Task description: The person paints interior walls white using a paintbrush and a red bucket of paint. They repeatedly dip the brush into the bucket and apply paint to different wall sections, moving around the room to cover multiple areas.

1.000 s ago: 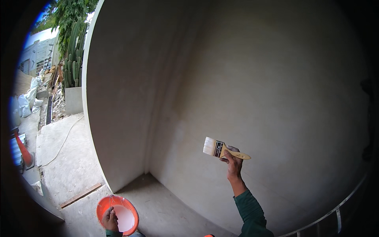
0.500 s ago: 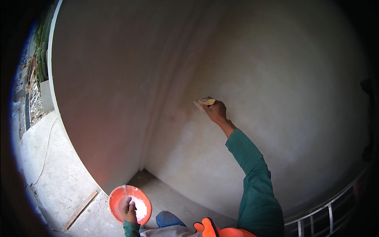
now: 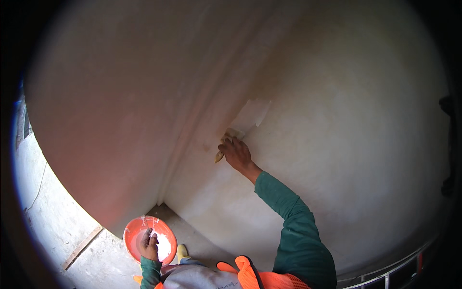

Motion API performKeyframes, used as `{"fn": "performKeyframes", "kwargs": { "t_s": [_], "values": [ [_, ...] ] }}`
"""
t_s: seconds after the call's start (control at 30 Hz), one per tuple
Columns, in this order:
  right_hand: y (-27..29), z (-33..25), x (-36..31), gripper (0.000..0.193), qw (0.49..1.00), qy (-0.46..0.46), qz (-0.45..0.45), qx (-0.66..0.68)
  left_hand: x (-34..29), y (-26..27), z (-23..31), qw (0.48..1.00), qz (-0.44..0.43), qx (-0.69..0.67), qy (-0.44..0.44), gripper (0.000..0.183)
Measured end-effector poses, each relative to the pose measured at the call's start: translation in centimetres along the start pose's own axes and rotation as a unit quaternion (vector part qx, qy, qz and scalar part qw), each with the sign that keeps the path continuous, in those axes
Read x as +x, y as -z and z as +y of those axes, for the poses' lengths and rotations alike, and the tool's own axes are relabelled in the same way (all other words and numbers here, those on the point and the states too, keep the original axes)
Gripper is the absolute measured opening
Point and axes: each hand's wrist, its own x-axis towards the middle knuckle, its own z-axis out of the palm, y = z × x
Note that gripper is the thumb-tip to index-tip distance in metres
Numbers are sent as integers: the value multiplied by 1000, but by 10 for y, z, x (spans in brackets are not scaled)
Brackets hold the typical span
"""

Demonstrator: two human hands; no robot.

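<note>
My right hand [image 3: 237,154] is closed around a paintbrush [image 3: 219,157] with a yellowish handle. Its bristles meet the wall [image 3: 327,144] close to the inside corner. A fresh pale patch of paint [image 3: 254,114] lies just above the brush. Low on the left, my left hand [image 3: 149,246] grips the thin handle of an orange bucket [image 3: 130,232], held over the floor. White paint [image 3: 165,247] shows inside it, partly hidden by that hand.
Another wall [image 3: 101,130] meets the painted one at a corner. A wooden strip [image 3: 83,247] lies on the concrete floor [image 3: 48,202] at left, near a thin cord [image 3: 40,189]. Metal railing-like bars [image 3: 386,280] stand at lower right. My yellow boot [image 3: 182,252] is beside the bucket.
My right hand has moved down and left, and the brush has turned so its handle points down. A pale paint stroke now shows on the wall. The left hand keeps hold of the bucket.
</note>
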Motion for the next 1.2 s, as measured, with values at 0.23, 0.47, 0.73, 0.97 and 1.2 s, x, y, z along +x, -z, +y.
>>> {"fn": "performKeyframes", "kwargs": {
  "t_s": [0.23, 0.47, 0.73, 0.97, 1.2],
  "values": [
    [-32, 101, 62, 19, 975, -96, 179, 89, 64, -45, -33, 997, 21, 70, 12, 46],
    [-58, 70, 24, 32, 970, -106, 213, -40, 37, -33, -49, 999, 4, 53, 7, 47],
    [-52, -110, -19, 23, 977, -89, -119, 155, -46, 38, 6, 999, 2, 41, -3, 50],
    [87, 54, -15, 30, 967, -120, 221, -31, -90, 7, 18, 999, -24, 14, -16, 50],
    [-37, -112, -79, 17, 957, -120, -240, 110, -132, 33, 51, 998, 46, 39, 13, 48]
  ]
}}
